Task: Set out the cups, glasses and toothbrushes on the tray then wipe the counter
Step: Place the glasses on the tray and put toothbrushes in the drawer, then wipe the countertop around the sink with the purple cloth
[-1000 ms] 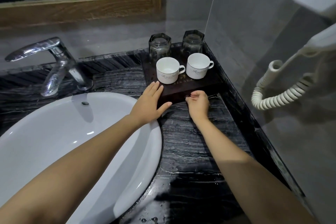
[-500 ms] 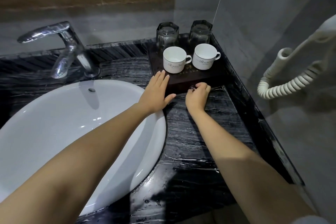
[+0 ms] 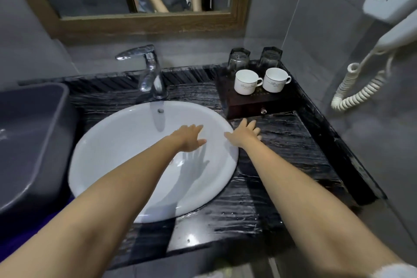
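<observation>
Black veined stone makes up the counter beneath my two bare arms. My left hand hovers over the one round white basin, fingers straight and spread, holding nothing. My right hand is also spread and empty. It is above the counter just beside the basin's right rim; I cannot tell whether it touches the stone.

One dark wooden tray sits in the far right corner of the counter, with a single small knob on its front face. Neither hand touches it.

Four vessels stand on the tray in two rows. In front are two white cups, the left cup and the right cup, close together with handles pointing right. Directly behind them are two clear glasses, the left glass and the right glass.

One chrome tap stands behind the basin. One wood-framed mirror hangs above. One grey tub sits at the left edge. One white coiled cord hangs by the right wall.
</observation>
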